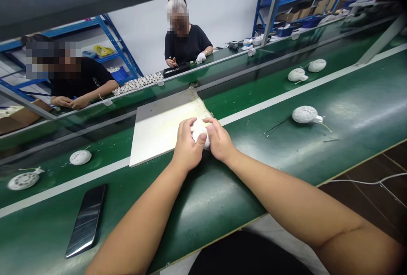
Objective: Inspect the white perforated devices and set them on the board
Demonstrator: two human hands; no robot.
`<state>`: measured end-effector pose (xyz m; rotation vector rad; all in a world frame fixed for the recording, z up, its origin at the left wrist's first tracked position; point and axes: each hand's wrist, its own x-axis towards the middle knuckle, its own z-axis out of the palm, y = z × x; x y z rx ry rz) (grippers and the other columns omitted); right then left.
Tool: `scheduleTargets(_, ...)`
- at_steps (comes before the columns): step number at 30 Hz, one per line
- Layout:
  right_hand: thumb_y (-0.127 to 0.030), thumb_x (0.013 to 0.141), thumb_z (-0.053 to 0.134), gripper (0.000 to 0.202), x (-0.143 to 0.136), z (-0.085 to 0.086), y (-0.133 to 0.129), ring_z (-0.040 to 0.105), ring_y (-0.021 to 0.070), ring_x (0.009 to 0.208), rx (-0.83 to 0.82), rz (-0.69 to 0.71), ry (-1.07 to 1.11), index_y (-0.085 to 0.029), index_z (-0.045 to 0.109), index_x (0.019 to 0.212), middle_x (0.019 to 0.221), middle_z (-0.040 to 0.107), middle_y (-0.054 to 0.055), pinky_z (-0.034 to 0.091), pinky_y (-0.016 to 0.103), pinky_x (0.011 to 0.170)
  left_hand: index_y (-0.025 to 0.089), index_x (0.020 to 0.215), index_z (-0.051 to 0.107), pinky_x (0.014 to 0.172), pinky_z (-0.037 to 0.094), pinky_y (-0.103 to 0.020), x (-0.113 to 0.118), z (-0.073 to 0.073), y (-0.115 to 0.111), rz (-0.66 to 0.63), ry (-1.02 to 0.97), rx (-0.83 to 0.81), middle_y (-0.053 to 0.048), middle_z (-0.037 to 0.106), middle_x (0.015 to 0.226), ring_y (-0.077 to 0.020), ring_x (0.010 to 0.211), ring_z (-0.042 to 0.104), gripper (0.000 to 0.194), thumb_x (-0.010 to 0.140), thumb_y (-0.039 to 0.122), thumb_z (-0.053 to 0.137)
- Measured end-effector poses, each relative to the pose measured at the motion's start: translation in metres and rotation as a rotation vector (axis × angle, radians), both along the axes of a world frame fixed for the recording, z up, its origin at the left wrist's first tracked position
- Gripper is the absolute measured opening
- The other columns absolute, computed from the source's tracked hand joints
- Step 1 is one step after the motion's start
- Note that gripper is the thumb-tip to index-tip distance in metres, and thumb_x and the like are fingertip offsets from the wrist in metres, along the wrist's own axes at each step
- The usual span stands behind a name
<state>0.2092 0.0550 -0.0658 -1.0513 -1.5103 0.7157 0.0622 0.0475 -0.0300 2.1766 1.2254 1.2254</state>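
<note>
Between my two hands is a white rounded plastic housing (201,134), partly covered by the fingers. My left hand (188,147) wraps its near left side, with the thumb laid across the front. From the other side my right hand (220,140) grips it with curled fingers. Both hands are at the front right edge of a pale flat board (162,128). On the green bench to the right lies a similar white housing (305,114) with a slotted face, a short neck and a thin wire.
A dark phone (86,220) lies at front left. White housings with wires (23,180) (80,157) sit left on the green belt, two more (298,75) (317,65) at far right. Thin dark wires (276,127) lie on the bench. Two co-workers (186,43) sit across it.
</note>
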Motion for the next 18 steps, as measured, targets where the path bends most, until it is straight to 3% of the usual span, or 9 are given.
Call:
scheduleTargets(3,-0.064,0.094,0.043,0.056,0.006,-0.001,0.000,0.063,0.0251,0.096,0.203,-0.017,-0.057,-0.020,0.051,0.128,0.101,0.066,0.009,0.050,0.043,0.091,0.014,0.120,0.055,0.080,0.053,-0.041,-0.002,-0.003,0.001,-0.138,-0.031,-0.358,-0.014,0.067,0.104,-0.0245,0.087,0.065,0.074,0.092,0.076,0.026)
scheduleTargets(6,-0.067,0.094,0.040,0.057,0.012,-0.001,0.007,0.061,0.0257,0.109,0.285,-0.008,0.078,-0.021,0.053,0.124,0.113,0.064,0.011,0.047,0.044,0.100,0.015,0.122,0.055,0.084,0.053,-0.039,-0.005,-0.004,0.003,-0.234,-0.044,-0.394,-0.012,0.068,0.108,-0.0252,0.092,0.065,0.065,0.089,0.070,0.048)
scheduleTargets(9,-0.066,0.096,0.035,0.054,0.013,-0.001,0.013,0.063,0.0228,0.109,0.100,0.053,0.278,-0.022,0.051,0.123,0.121,0.063,0.011,0.050,0.040,0.097,0.018,0.128,0.052,0.098,0.048,-0.042,-0.007,-0.008,0.004,-0.258,0.022,-0.263,-0.013,0.061,0.129,-0.0292,0.112,0.060,0.063,0.080,0.054,0.072)
scheduleTargets(13,-0.061,0.096,0.043,0.047,0.014,-0.003,0.016,0.062,0.0220,0.113,-0.109,0.189,0.169,-0.022,0.056,0.119,0.119,0.067,0.009,0.046,0.040,0.101,0.018,0.137,0.044,0.096,0.049,-0.042,-0.004,-0.020,0.003,-0.396,0.030,-0.263,-0.015,0.057,0.135,-0.0286,0.112,0.060,0.063,0.086,0.048,0.066)
scheduleTargets(18,-0.058,0.094,0.047,0.046,0.017,-0.002,0.019,0.065,0.0226,0.109,-0.264,0.335,0.177,-0.021,0.058,0.119,0.117,0.069,0.010,0.049,0.040,0.096,0.017,0.135,0.049,0.095,0.049,-0.043,-0.002,-0.029,0.002,-0.364,0.096,-0.239,-0.015,0.061,0.129,-0.0305,0.108,0.062,0.058,0.088,0.049,0.063)
